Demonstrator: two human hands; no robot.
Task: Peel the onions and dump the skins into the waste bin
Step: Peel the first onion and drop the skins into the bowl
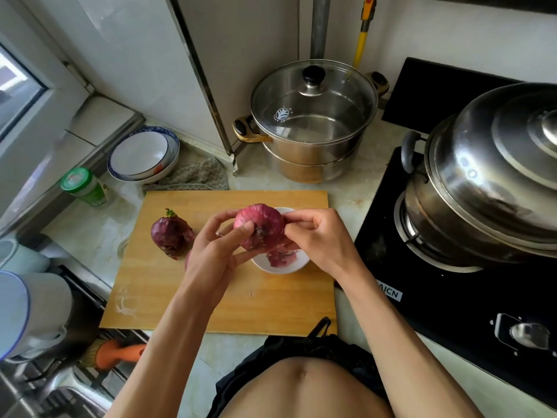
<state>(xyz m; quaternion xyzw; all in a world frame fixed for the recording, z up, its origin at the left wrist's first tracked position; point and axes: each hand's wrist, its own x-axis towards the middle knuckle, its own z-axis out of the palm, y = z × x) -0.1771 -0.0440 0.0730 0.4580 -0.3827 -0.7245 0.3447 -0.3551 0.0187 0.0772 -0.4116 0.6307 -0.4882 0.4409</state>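
**Onion held over the bowl**

Both hands grip a red onion [259, 227] above the white bowl [280, 263] of skins, root end toward the person. Left hand [215, 251] cradles it; right hand [313, 236] pinches skin. Second onion [172, 236] sits left on the board [271, 306], pots [313, 122] beyond.

countertop [259, 184]; bears cutting board [168, 297]; steel pot [313, 131]; stacked bowls [141, 155]; cloth [196, 176]; green-lidded jar [81, 184]

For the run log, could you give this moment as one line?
left hand holds onion | right hand pinches skin | over bowl
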